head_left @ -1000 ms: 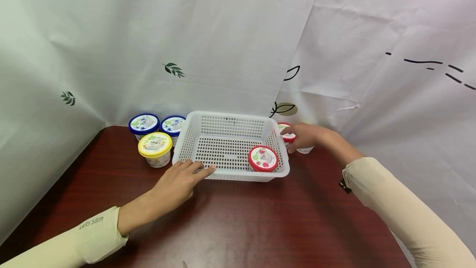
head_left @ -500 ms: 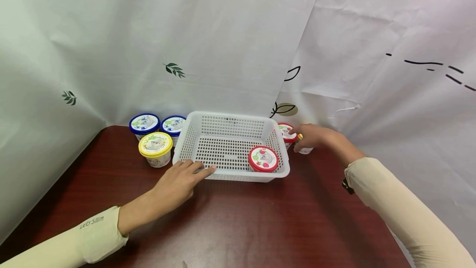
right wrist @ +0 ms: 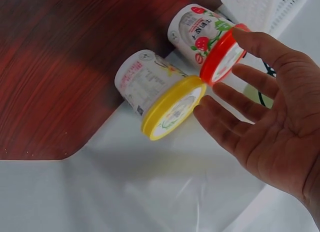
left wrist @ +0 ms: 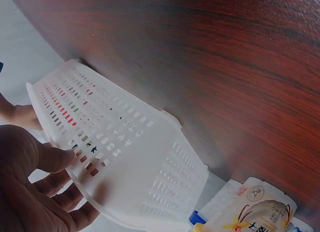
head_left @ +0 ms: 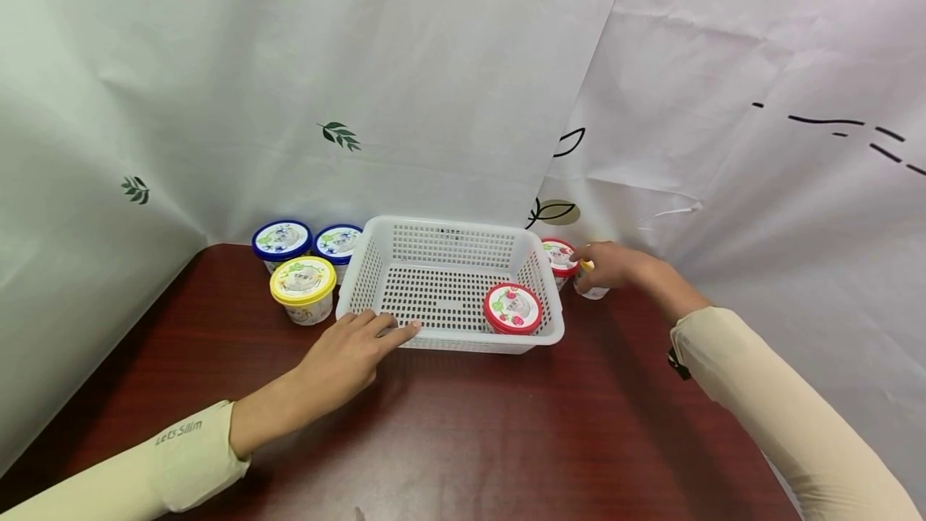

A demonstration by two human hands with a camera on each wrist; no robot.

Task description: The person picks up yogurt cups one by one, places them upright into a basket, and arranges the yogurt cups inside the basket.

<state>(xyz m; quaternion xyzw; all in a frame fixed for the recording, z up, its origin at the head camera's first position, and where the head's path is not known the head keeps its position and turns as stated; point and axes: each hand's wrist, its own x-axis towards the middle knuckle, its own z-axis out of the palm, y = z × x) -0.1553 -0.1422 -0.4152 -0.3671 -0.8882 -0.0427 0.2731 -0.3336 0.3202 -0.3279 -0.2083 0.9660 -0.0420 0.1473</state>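
My left hand (head_left: 342,362) holds the near rim of a white perforated basket (head_left: 452,231) at its left part; in the left wrist view the thumb (left wrist: 55,159) lies over the outer wall and the other fingers pass behind the rim. A red-lidded cup (head_left: 512,309) stands inside the basket's near right corner. Beyond the basket's right side, my right hand (head_left: 613,265) hovers by a second red-lidded cup (head_left: 560,256) and a yellow-lidded cup (right wrist: 157,94). Its fingers are spread around the lids in the right wrist view, gripping neither cup; the thumb is close to the red lid (right wrist: 223,54).
Left of the basket stand two blue-lidded cups (head_left: 281,239) and a yellow-lidded cup (head_left: 303,289), close together. A pale printed cloth (head_left: 448,103) hangs behind the dark red table (head_left: 463,424).
My right hand has shifted slightly right, off the red-lidded cup beside the basket and over toward the yellow-lidded one, whose lid now shows partly. The left hand and basket have not moved.
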